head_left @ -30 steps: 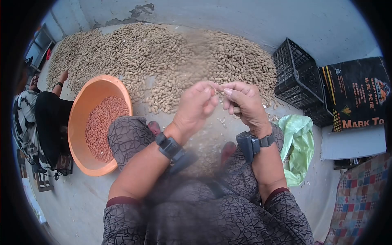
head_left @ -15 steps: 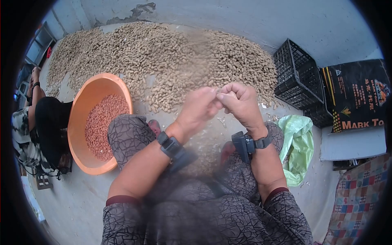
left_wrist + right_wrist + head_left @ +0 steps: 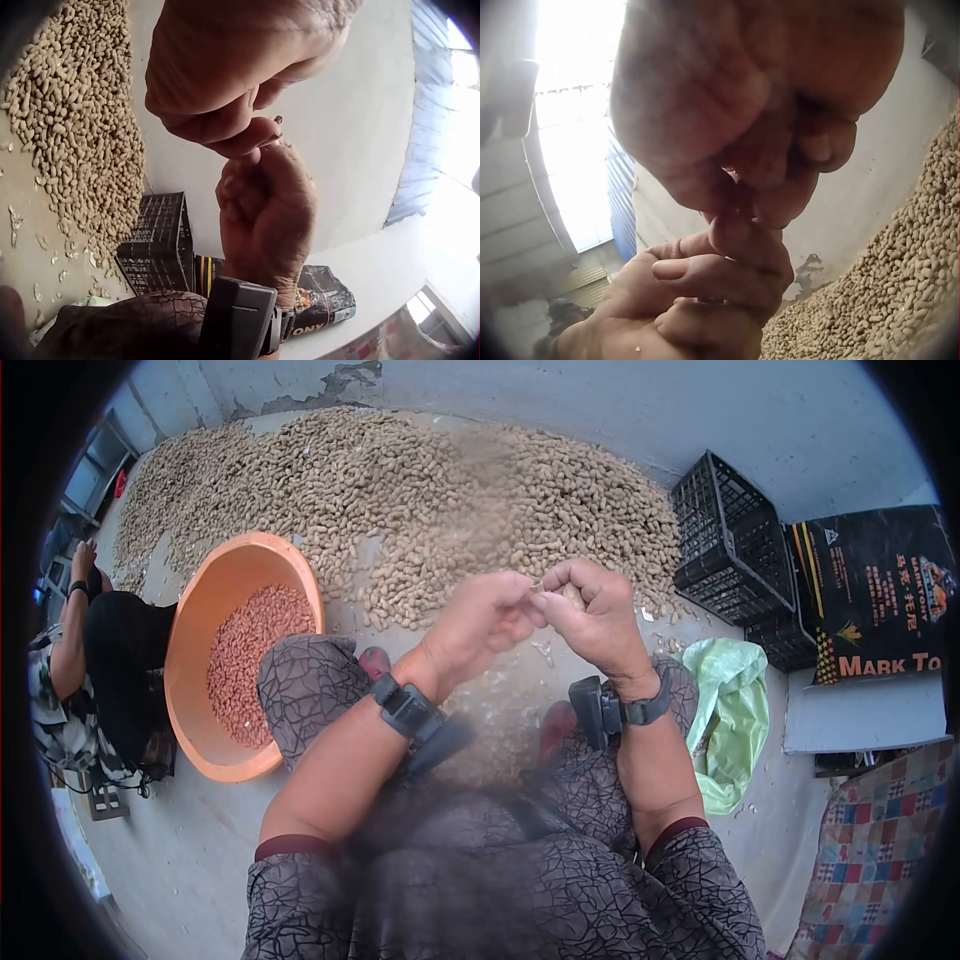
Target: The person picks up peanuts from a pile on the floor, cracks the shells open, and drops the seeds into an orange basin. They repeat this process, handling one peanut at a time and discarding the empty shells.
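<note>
Both hands meet fingertip to fingertip over the person's lap. The right hand (image 3: pixel 600 622) has its fingers curled, with a pale peanut (image 3: pixel 573 596) showing between thumb and fingers. From the left, the left hand (image 3: pixel 472 628) pinches at the same spot, its fingertips against the right thumb and forefinger. A small brown tip (image 3: pixel 278 119) pokes out between the pinched fingers in the left wrist view; the rest of that piece is hidden. Behind the hands, a broad heap of unshelled peanuts (image 3: pixel 340 480) covers the floor. Shelled red peanuts (image 3: pixel 255 660) fill part of an orange basin (image 3: pixel 190 710) at the left.
A light green sack (image 3: pixel 728 710) lies by the right knee. Black plastic crates (image 3: pixel 725 545) and a black printed bag (image 3: pixel 875 590) stand against the wall at the right. Another person (image 3: pixel 100 660) sits beyond the basin. Shell bits lie on the floor.
The hands have come closer together, and their fingertips now overlap. The brownish piece that showed at the left fingertips is now covered. The other person's arm has drawn back from the heap.
</note>
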Motion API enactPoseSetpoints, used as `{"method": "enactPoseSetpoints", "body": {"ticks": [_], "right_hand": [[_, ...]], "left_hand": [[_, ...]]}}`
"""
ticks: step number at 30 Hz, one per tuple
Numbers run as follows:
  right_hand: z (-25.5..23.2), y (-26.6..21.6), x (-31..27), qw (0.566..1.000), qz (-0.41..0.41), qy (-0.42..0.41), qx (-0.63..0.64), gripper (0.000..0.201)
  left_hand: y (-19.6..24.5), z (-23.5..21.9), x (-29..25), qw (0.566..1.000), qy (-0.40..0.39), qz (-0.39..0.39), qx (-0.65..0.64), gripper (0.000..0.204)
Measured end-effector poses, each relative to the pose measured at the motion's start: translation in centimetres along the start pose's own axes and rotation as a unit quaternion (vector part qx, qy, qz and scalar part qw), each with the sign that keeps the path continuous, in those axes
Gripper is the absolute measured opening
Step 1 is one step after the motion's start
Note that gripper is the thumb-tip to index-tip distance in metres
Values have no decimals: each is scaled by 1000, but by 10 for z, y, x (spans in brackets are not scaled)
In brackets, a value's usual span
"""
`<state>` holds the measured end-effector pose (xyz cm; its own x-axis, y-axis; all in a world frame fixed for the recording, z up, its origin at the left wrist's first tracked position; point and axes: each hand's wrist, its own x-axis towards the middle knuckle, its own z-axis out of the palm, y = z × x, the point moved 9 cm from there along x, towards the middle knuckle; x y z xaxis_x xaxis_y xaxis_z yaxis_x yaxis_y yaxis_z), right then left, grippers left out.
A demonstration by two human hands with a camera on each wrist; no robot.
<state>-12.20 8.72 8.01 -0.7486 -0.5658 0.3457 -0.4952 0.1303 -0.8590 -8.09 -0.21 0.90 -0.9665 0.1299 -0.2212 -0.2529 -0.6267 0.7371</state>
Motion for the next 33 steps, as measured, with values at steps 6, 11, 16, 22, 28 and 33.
{"method": "enactPoseSetpoints", "body": {"ticks": [6,11,16,22,28,33], "right_hand": [[-1,-5,0,1000,-15,-5,-25,10],[1,35,-3,968,214,-75,111,22],[13,41,-8,945,265,-104,159,39],[32,42,-15,886,345,-119,285,44],[43,53,-25,853,378,-93,349,42],[46,62,-21,806,356,-102,462,39]], "left_hand": [[-2,-3,1,1000,0,10,15,21],[15,-28,-9,984,170,56,-11,27],[27,-14,-12,986,104,86,95,23],[21,26,-13,955,-7,96,280,28],[15,18,-8,911,5,130,391,17],[23,19,-10,895,27,169,413,19]]}}
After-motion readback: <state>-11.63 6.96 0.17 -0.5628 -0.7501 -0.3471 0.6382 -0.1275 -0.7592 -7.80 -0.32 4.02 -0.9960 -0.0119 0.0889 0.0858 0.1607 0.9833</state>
